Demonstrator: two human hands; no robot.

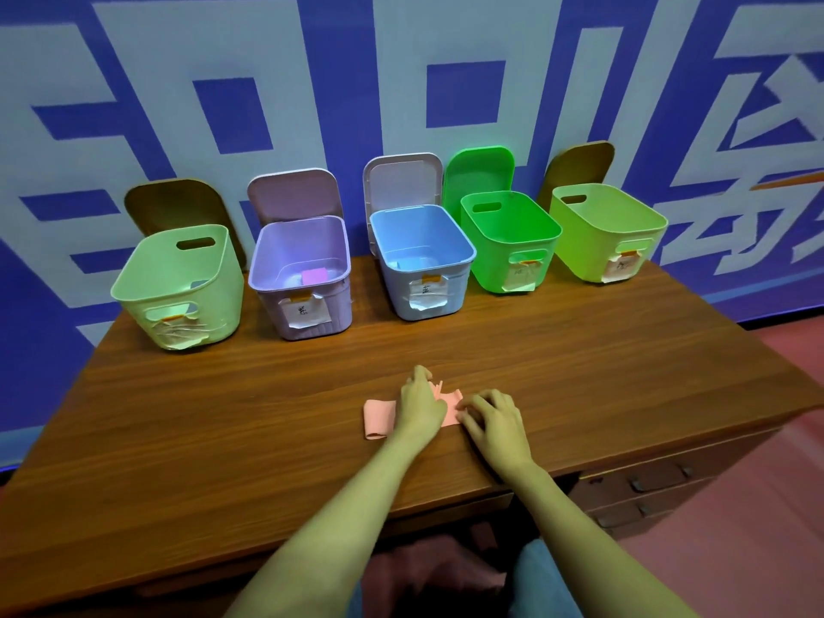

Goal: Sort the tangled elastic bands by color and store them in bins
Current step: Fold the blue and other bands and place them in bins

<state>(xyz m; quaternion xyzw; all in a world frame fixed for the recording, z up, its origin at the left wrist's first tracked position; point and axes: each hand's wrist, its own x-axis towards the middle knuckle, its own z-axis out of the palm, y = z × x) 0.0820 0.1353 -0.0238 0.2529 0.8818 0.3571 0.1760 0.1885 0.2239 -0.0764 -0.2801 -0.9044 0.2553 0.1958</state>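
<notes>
A flat pink elastic band [379,419] lies on the wooden table [223,417] in front of me. My left hand [419,405] lies across its middle, fingers curled over the band's far edge. My right hand [495,423] rests on the band's right end with its fingers bent onto it. Five open bins stand in a row at the back: a pale green bin [178,287], a purple bin [301,278] with a purple band [314,276] inside, a blue bin [421,260], a bright green bin [510,240] and a yellow-green bin [606,231].
Each bin has a paper label on its front and its lid leaning on the blue-and-white wall behind. Desk drawers [651,488] sit at the lower right. The table's front edge runs close to my lap.
</notes>
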